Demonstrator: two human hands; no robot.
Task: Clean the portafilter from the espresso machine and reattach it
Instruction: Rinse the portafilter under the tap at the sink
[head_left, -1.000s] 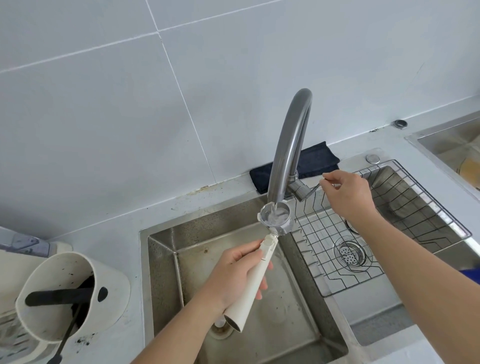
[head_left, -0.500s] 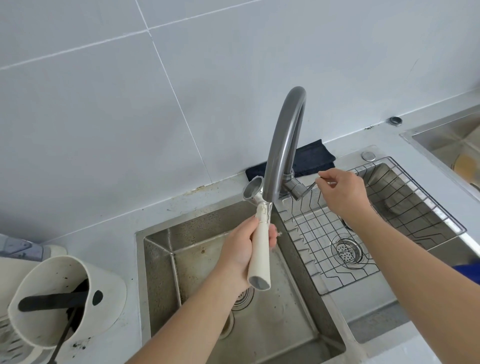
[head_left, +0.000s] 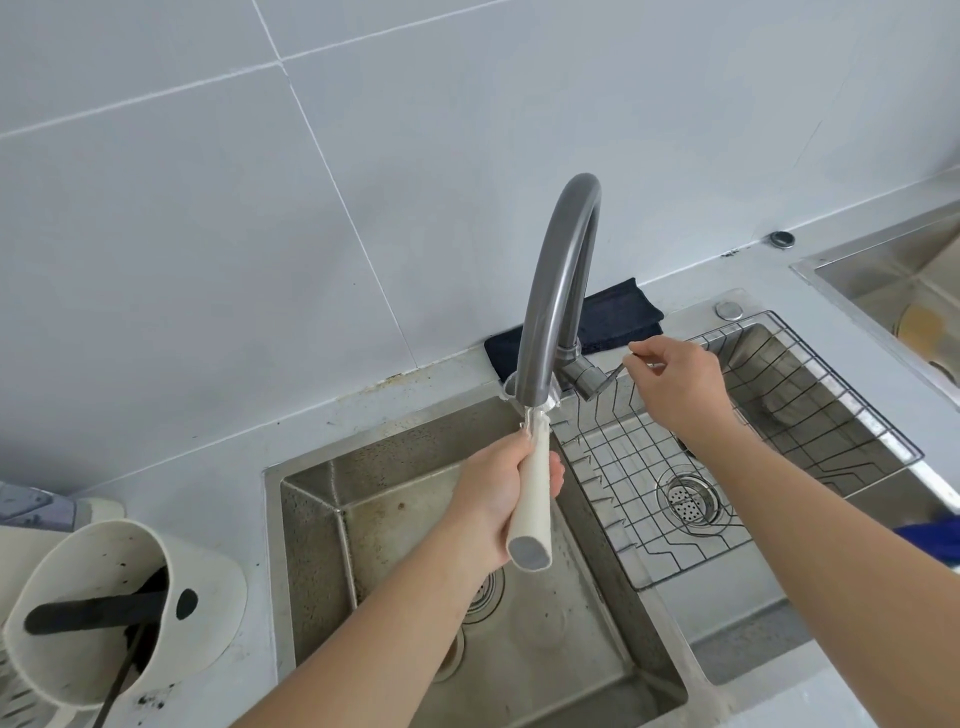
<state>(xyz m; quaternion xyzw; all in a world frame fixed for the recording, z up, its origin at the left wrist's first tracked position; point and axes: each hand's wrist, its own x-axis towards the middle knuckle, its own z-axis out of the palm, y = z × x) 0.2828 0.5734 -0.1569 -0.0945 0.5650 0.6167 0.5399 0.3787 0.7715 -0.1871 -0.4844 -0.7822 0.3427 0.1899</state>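
Note:
My left hand grips the cream handle of the portafilter above the left sink basin. The handle points toward me and its metal head sits right behind the spout end of the grey curved faucet, mostly hidden by it. My right hand pinches the thin faucet lever beside the faucet base. No water stream is visible.
A wire rack lies in the right basin over a drain strainer. A dark cloth lies behind the faucet. A white knock-box container with a black bar and coffee grounds stands at the left. Another sink is at the far right.
My left hand lifted the portafilter from under the spout, tilted it up, and brought its head behind the spout end. My right hand stayed on the lever.

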